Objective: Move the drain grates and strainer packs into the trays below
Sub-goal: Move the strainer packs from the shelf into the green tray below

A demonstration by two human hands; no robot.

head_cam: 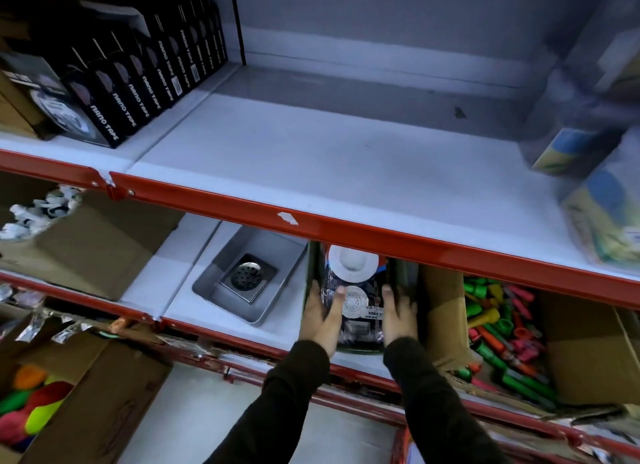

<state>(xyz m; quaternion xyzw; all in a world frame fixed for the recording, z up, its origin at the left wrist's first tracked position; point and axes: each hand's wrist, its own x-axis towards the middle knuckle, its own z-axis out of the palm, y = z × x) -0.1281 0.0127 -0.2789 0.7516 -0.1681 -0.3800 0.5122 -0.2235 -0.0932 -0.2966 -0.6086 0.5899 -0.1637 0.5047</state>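
On the lower shelf a square steel drain grate (248,277) lies flat in a grey metal tray (221,292). To its right stands a dark green tray (398,276) holding strainer packs (356,301), clear packets with white round strainers. My left hand (320,320) grips the green tray's left wall, thumb inside on the packs. Against the tray's right wall my right hand (398,316) does the same. Both sleeves are dark.
The wide upper shelf (329,159) has black nano tape boxes (138,79) at left and blurred yellow-blue packs (595,193) at right. A cardboard box (97,245) sits left of the grey tray; a box of coloured plastic parts (498,332) sits right of the green tray.
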